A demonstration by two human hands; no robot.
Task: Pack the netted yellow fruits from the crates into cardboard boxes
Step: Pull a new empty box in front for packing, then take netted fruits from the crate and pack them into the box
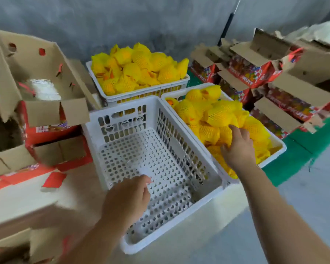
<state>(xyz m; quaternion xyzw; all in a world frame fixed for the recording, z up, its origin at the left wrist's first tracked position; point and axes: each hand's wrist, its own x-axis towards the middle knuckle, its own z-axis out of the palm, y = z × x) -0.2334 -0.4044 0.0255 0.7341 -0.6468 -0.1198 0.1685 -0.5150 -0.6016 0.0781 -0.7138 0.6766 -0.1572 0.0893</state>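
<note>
Pick-up stage of packing. The right hand (238, 147) reaches into the right-hand crate (280, 147), palm down, fingers spread over the netted yellow fruits (217, 117) and curling onto one — whether it has a firm hold cannot be told, as the fingertips are buried among the nets. The left hand (128, 199) hangs over the near rim of the emptied white crate (151, 141), fingers loosely curled, holding nothing. A second full crate (139, 90) stands behind. The open cardboard box (44, 109) at left, with white padding inside, appears to be the likely destination; further printed boxes (255, 73) are stacked at right. Judged next move — close the fingers round one netted fruit, lift it clear of its neighbours, and carry it across the empty crate to the box.
</note>
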